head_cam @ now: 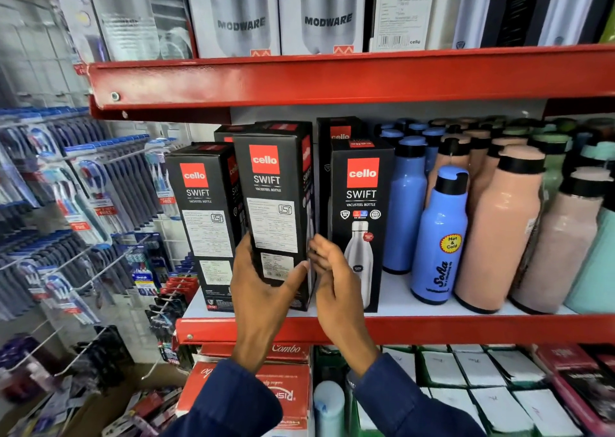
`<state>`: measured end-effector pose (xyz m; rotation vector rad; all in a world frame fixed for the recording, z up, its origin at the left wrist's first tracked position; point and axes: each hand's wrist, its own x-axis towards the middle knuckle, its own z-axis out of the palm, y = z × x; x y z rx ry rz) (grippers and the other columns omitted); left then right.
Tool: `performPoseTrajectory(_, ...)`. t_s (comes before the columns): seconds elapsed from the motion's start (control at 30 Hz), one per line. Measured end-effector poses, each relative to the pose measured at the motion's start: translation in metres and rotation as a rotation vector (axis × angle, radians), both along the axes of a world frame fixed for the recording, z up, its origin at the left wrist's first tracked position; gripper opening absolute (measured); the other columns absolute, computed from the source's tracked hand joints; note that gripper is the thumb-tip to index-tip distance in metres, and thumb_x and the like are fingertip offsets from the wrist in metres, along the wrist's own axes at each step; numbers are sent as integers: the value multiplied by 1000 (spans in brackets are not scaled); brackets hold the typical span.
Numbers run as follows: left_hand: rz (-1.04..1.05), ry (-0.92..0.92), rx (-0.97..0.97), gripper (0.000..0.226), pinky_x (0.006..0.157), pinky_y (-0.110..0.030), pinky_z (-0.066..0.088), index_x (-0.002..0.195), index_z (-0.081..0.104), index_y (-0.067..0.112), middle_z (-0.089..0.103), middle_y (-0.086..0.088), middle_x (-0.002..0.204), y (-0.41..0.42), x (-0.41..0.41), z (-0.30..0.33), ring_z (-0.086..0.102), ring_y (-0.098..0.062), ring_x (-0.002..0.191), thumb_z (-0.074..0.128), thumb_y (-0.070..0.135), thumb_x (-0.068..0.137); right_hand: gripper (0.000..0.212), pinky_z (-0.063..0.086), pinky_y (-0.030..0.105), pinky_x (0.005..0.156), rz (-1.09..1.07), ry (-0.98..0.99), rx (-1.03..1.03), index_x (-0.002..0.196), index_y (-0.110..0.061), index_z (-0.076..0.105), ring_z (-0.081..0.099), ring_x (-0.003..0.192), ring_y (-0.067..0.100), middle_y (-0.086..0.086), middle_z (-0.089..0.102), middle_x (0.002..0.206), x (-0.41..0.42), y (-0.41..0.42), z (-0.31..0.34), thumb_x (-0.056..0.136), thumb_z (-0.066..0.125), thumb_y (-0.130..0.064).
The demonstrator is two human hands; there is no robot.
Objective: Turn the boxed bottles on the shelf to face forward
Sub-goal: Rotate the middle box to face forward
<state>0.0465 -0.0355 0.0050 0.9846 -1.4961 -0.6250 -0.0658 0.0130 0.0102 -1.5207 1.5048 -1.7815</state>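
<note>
Grip: left hand point(263, 290) clasps the lower part of the middle black cardboard Cello Swift box point(278, 210), thumb across its front; right hand point(336, 280) open, fingertips at the box's right edge.
Left neighbour: black label-side box point(206, 223), touching.
Right neighbour: bottle-picture box point(361, 223), narrow gap.
Position: red metal shelf point(432, 328), near the front lip.

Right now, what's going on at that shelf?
A person is facing up the boxed bottles. The left hand grips the middle Cello Swift box, which shows its printed-label side, not the bottle picture. The right hand is open beside its right edge. The right box already faces forward; the left box still shows its label side. Loose bottles stand further right.
</note>
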Motion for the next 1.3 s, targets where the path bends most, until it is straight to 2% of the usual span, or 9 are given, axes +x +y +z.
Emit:
performPoseTrajectory(0.17,59,85,-43,90,95,-30,54,138,44,28,58,28,116,5,7,11,59,13,107,84,42,60,48,46,18,100,-25,9,-115,134,-19,53,60,116,0,-9,65,126,4,13,13,95,34,2)
performPoseTrajectory(0.33,-66,149,-70,81,79,-10,52,137,46,30,65,27,110,7,26,13,62,10,98,68,41,60,38,49,20,97,-151,37,-139,132,-26,53,58,116,-2,-15,62,128,-7,17,17,95,50,-18)
performPoseTrajectory(0.5,-260,38,-93,67,82,-29,56,150,42,32,70,11,124,-2,31,13,67,-9,98,49,21,84,40,51,14,83,-74,107,-57,137,-33,48,64,103,-4,-28,65,111,4,9,12,98,49,-28)
performPoseTrajectory(0.63,-310,-99,-39,65,81,-8,45,155,30,40,62,47,104,-20,29,4,58,13,88,36,24,92,42,53,36,77,-138,124,-47,140,-27,46,63,97,20,8,74,100,8,0,1,99,46,-23)
performPoseTrajectory(0.77,-366,-124,-2,64,100,-3,35,158,26,31,46,56,127,-38,28,-4,45,26,121,36,24,96,45,46,4,81,-164,151,-50,137,-31,44,61,102,-9,-21,64,109,10,-10,-3,98,43,-9)
performPoseTrajectory(0.9,-371,-172,11,63,94,1,34,160,21,25,45,63,117,-53,24,-16,45,33,108,38,23,99,45,43,15,76,-207,197,-1,141,-20,44,65,88,15,4,70,111,6,-24,-12,98,41,-7)
performPoseTrajectory(1.1,-322,-225,61,61,84,9,31,161,18,21,51,30,128,-62,17,-27,53,-5,117,41,10,106,47,39,-1,78,-179,196,76,145,-17,36,59,97,5,-8,59,110,5,-36,-23,99,39,-8)
performPoseTrajectory(1.2,-305,-263,75,61,77,9,35,161,18,24,60,13,123,-64,17,-29,61,11,95,41,12,105,48,38,1,83,-199,200,80,144,-19,36,58,105,4,-11,56,117,4,-37,-27,98,40,-7)
performPoseTrajectory(1.3,-295,-262,74,59,72,8,37,160,20,20,61,21,109,-62,17,-29,57,28,82,40,11,106,48,35,-6,81,-230,202,53,143,-17,40,53,100,-8,-9,58,117,4,-35,-25,97,42,-5)
